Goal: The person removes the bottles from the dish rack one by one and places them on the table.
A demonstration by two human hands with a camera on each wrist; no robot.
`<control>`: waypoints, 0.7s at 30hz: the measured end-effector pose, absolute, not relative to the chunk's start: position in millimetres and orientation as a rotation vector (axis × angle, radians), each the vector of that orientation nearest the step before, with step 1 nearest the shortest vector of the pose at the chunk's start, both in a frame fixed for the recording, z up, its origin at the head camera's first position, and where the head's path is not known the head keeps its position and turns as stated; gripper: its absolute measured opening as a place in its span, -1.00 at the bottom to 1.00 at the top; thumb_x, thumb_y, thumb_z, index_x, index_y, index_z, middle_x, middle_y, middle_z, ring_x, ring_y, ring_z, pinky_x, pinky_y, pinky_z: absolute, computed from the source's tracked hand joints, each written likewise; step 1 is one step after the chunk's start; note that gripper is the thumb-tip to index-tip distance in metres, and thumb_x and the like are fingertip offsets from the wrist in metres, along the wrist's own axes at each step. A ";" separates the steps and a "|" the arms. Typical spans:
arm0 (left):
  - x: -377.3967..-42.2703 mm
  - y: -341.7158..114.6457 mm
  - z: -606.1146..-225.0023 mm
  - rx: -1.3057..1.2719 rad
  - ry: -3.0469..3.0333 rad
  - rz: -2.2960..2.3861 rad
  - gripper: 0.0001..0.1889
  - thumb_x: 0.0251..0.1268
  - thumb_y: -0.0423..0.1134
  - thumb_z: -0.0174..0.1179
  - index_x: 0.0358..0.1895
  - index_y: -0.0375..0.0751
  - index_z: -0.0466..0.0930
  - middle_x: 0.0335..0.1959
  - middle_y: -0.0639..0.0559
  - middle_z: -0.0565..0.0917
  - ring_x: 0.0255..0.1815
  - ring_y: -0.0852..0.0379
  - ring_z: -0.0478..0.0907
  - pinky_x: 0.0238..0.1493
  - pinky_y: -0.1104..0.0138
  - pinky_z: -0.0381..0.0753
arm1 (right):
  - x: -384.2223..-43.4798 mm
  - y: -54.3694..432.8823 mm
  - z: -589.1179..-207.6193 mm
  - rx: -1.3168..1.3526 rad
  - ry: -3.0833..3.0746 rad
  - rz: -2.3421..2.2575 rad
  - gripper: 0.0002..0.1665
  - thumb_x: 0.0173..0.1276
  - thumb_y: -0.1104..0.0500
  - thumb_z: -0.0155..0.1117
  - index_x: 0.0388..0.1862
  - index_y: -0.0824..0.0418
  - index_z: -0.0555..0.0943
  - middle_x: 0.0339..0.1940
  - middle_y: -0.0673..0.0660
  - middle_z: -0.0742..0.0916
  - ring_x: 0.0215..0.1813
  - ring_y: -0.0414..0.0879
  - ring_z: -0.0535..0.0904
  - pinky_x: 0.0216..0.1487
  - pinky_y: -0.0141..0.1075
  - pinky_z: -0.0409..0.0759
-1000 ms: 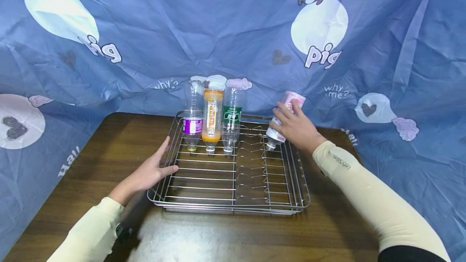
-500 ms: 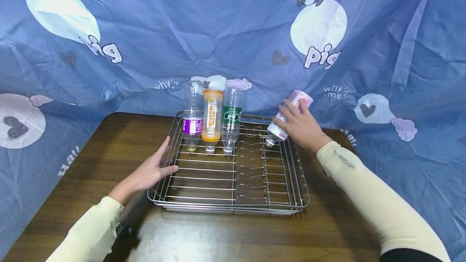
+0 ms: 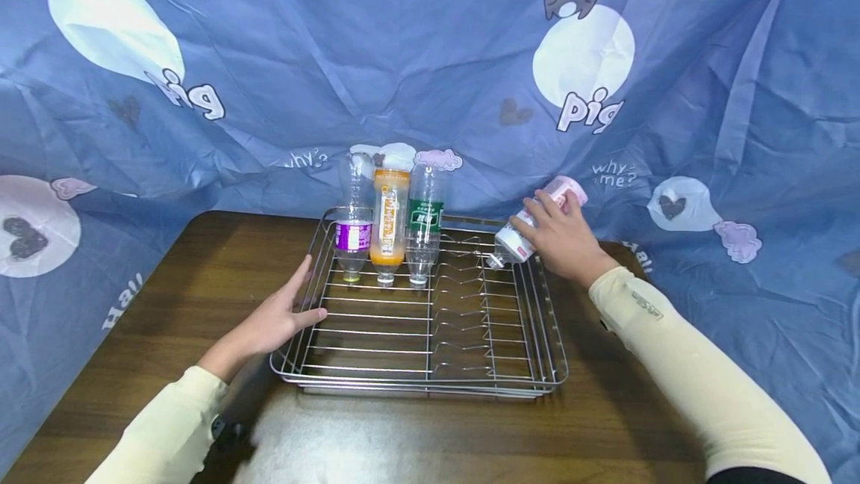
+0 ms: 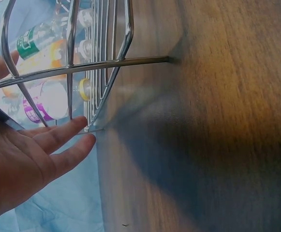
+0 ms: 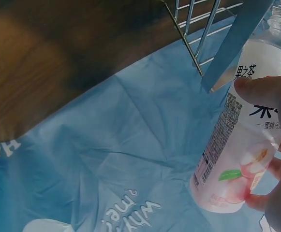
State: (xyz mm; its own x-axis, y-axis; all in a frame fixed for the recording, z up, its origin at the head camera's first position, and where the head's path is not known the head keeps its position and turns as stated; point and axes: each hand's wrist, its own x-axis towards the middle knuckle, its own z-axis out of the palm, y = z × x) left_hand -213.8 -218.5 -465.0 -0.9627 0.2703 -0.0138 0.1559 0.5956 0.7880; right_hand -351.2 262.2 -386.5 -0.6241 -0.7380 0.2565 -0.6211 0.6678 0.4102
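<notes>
My right hand (image 3: 563,241) grips a pink-and-white peach tea bottle (image 3: 513,239), tilted neck-down over the back right of the wire dish rack (image 3: 430,382). In the right wrist view, its peach-printed label (image 5: 217,159) shows between my thumb and fingers. At the rack's left side, my left hand (image 3: 272,320) lies with straight fingers against the rim, the thumb reaching over it. Three bottles stand neck-down in the back left: one with a purple label (image 3: 353,236), one orange (image 3: 389,215), one with a green label (image 3: 425,215).
The rack stands on a brown wooden table (image 3: 222,275). A blue cloth (image 3: 403,58) with pig prints hangs behind the table. Wire dividers (image 3: 463,316) run down the rack's right half.
My right hand has moved a little to the right, and the peach tea bottle leans further over, its base swinging right. My left hand stays by the rim.
</notes>
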 end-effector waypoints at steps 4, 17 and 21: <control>-214.4 -218.7 -463.7 0.368 2.694 1.305 0.09 0.40 -0.01 0.25 0.64 -0.16 -0.45 0.57 -0.47 -0.01 0.43 -0.55 0.15 0.42 -0.31 0.09 | -349.3 263.6 -383.6 1.012 -2.547 -0.312 -0.25 0.09 0.24 0.48 0.34 0.13 0.56 0.31 0.39 0.55 0.41 0.38 0.33 0.24 0.45 0.26; -214.5 -216.7 -464.2 0.372 2.721 1.295 0.08 0.38 -0.06 0.27 0.64 -0.22 -0.41 0.55 -0.49 0.03 0.47 -0.51 0.10 0.45 -0.29 0.05 | -347.3 271.8 -387.7 0.950 -2.597 -0.234 -0.18 0.09 0.15 0.55 0.37 0.16 0.51 0.32 0.41 0.53 0.36 0.37 0.39 0.19 0.43 0.34; -213.9 -217.7 -464.8 0.375 2.720 1.300 0.09 0.38 -0.06 0.28 0.63 -0.22 -0.41 0.55 -0.49 0.03 0.48 -0.50 0.10 0.46 -0.29 0.02 | -346.8 272.0 -388.9 0.930 -2.613 -0.228 -0.15 0.07 0.13 0.57 0.38 0.17 0.50 0.33 0.41 0.54 0.34 0.36 0.41 0.20 0.41 0.37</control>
